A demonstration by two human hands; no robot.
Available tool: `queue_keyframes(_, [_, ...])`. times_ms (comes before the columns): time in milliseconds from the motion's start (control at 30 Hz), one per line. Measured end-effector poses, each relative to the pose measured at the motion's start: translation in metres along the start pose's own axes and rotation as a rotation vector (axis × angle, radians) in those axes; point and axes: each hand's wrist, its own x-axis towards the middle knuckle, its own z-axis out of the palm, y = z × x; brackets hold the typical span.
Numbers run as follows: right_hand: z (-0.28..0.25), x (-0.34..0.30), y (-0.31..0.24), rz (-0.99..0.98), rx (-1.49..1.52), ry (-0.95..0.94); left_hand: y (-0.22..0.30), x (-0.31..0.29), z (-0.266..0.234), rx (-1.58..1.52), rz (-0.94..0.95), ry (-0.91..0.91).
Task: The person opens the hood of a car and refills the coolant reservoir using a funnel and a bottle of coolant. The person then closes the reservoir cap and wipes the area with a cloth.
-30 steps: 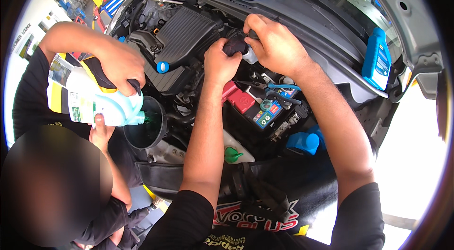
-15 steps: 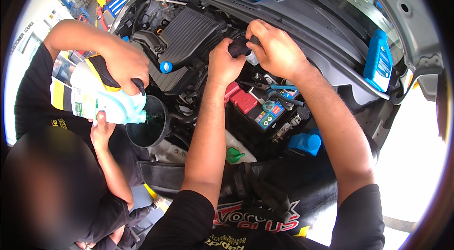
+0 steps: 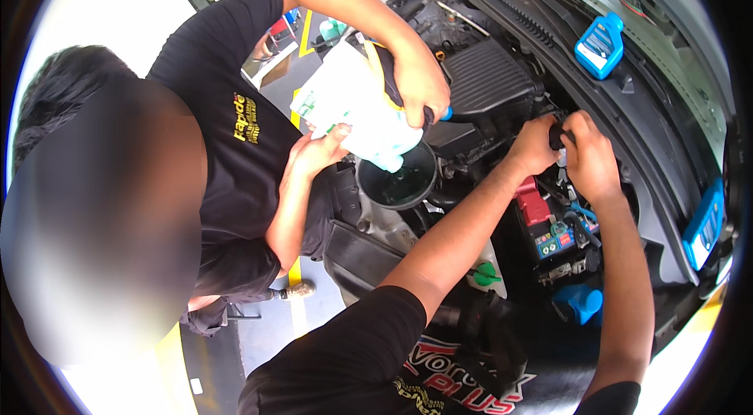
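Note:
Both my hands are together at the back of the engine bay, over a small whitish reservoir neck (image 3: 562, 157). My left hand (image 3: 536, 147) is closed, with thumb and fingers against a dark piece that looks like a black cap (image 3: 557, 136). From the other side my right hand (image 3: 591, 158) pinches the same piece, its fingers curled. Much of the cap is covered by my fingers. Just in front of my hands lies the car battery (image 3: 554, 243) with a red terminal cover (image 3: 534, 205).
On my left a co-worker tips a white jug (image 3: 353, 89) into a black funnel (image 3: 431, 194). Blue bottles stand on the cowl (image 3: 600, 46), at the far right (image 3: 703, 227) and beside the battery (image 3: 582, 303). A green cap (image 3: 485, 274) and black fender cover (image 3: 541, 360) are nearer me.
My view has swung left, so everything sits further right and more of the co-worker shows. My hands stay at the reservoir, closed on the dark piece. The co-worker keeps the jug tipped over the funnel.

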Motion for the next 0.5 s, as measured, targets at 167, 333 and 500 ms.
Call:
queue_keyframes(167, [-0.013, -0.018, 0.03, 0.114, 0.185, 0.169, 0.019, 0.004, 0.002, 0.01, -0.042, -0.075])
queue_keyframes(333, [-0.013, -0.019, 0.037, 0.135, 0.268, 0.176, -0.001, 0.001, 0.001, 0.017, 0.008, -0.015])
queue_keyframes(500, [-0.022, -0.02, 0.042, 0.157, 0.299, 0.173, 0.002, 0.001, -0.009, -0.111, -0.097, -0.025])
